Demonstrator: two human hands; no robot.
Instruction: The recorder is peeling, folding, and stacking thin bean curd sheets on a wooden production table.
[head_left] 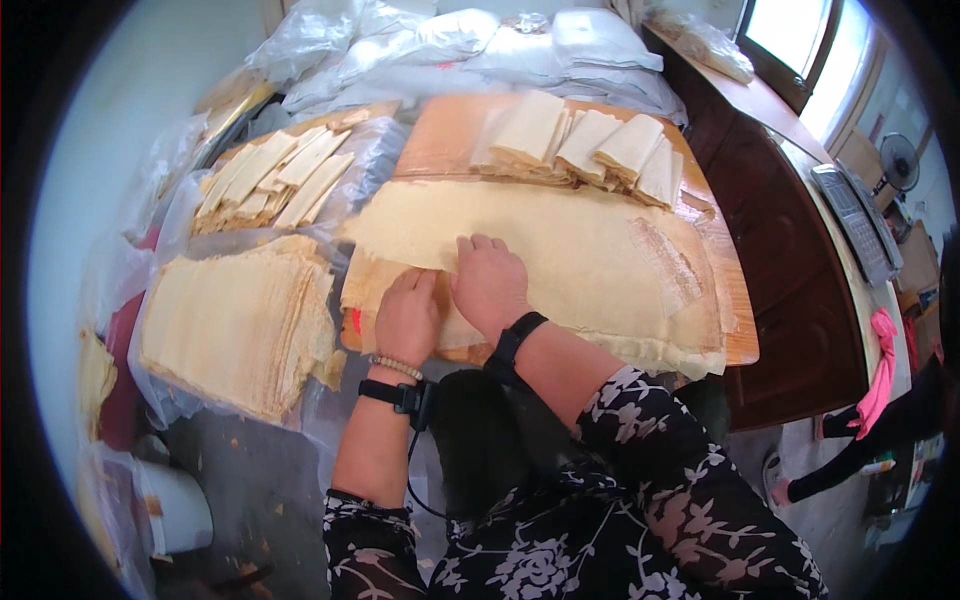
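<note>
A wide, thin pale-yellow sheet (560,235), resembling dried bean-curd skin, lies spread over a wooden board in front of me. At its near left part, my left hand (408,318) has its fingers closed on the edge of a folded flap (375,280). Close beside it, my right hand (492,285) lies palm down on the sheet, fingers pointing away from me. What is under both palms is hidden. The sheet's near right edge is ragged, with a rough brownish patch (665,265) further in.
Folded pale strips (620,150) are piled at the board's (430,135) far side. To the left stand a thick stack of sheets (225,325) and a heap of strips (275,175) on plastic. A dark wooden cabinet (790,260) borders the right; a white bucket (175,510) is lower left.
</note>
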